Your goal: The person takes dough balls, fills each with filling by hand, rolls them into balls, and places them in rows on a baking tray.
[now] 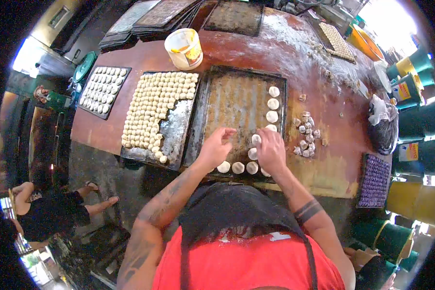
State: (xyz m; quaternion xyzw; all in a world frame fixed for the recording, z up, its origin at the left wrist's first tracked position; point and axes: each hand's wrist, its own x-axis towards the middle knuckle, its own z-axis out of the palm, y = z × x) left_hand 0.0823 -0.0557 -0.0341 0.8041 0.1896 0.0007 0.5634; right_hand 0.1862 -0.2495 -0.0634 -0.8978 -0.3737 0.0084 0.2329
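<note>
A dark baking tray (232, 104) lies in front of me, with round white dough pieces (272, 116) along its right side and near edge. Over the tray's middle is my left hand (219, 145), its thumb and fingers apart with nothing between them. My right hand (271, 149) is low over the right side, its fingertips at a dough piece (256, 139); the back of the hand hides part of its grip. Left of this tray, a second tray (175, 130) carries many small dough balls (152, 104), with a bare floury patch at its right.
A white bucket (183, 50) stands behind the trays. Small wrapped lumps (305, 135) lie at the right, and a black plastic bag (383, 125) farther right. Another dough tray (103, 92) is at far left, a purple-filled tray (374, 180) at right. A person (53, 212) is at lower left.
</note>
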